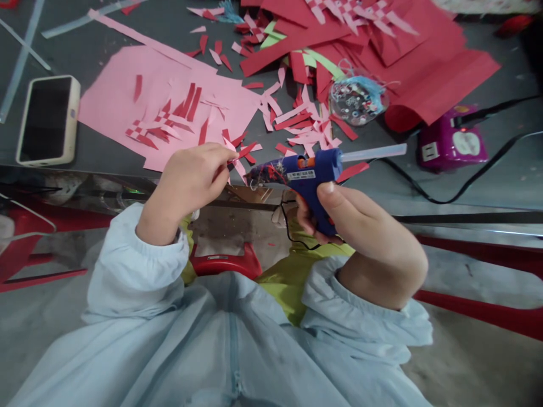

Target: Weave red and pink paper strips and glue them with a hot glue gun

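Observation:
My right hand (365, 237) is wrapped round the handle of a blue glue gun (311, 175), with a clear glue stick (373, 152) poking out of its back to the right. The gun's nozzle points left towards my left hand (190, 183). That hand pinches a small woven piece of pink and red paper strips (237, 158) at the table's front edge. The gun's black cord hangs down below my right hand.
A phone (48, 120) lies at the left. A pink sheet (169, 102) with cut strips, red sheets (407, 56), a round box of beads (356, 100) and a purple power adapter (452, 141) with black cables lie on the grey table (487, 181). A red stool (224, 263) stands below.

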A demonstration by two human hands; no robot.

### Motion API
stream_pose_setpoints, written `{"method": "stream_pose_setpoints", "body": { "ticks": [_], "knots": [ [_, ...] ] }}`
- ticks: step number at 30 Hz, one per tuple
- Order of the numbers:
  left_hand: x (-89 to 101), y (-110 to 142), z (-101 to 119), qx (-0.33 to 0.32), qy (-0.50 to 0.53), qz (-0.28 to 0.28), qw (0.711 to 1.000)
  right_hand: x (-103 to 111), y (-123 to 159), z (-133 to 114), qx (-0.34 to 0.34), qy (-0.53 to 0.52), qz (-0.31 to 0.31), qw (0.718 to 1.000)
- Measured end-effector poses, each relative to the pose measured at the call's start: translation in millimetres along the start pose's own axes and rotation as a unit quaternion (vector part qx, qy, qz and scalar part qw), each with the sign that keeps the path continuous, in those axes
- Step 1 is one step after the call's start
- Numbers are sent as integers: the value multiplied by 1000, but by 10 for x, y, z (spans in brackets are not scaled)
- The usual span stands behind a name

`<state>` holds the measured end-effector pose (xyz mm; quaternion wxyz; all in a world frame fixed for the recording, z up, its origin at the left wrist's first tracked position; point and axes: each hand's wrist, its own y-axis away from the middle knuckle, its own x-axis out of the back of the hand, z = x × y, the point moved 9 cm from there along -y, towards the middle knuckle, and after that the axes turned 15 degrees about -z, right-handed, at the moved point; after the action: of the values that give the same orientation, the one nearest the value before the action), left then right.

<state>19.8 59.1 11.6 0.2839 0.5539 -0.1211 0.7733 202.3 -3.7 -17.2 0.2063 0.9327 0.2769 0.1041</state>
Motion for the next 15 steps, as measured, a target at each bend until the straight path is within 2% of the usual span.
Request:
{"method": "stream_pose_setpoints", "body": {
  "ticks": [5, 10, 15],
  "knots": [
    [-6, 1, 2, -2, -1, 2, 1000, -1, 36, 66, 4, -5, -5, 1000],
    [6, 7, 13, -4, -3, 5, 1000, 4, 9, 11, 1, -2, 10, 1000],
    [15, 18, 0, 15, -6, -1, 1000, 24, -30, 23, -9, -42, 17, 999]
  ]
}}
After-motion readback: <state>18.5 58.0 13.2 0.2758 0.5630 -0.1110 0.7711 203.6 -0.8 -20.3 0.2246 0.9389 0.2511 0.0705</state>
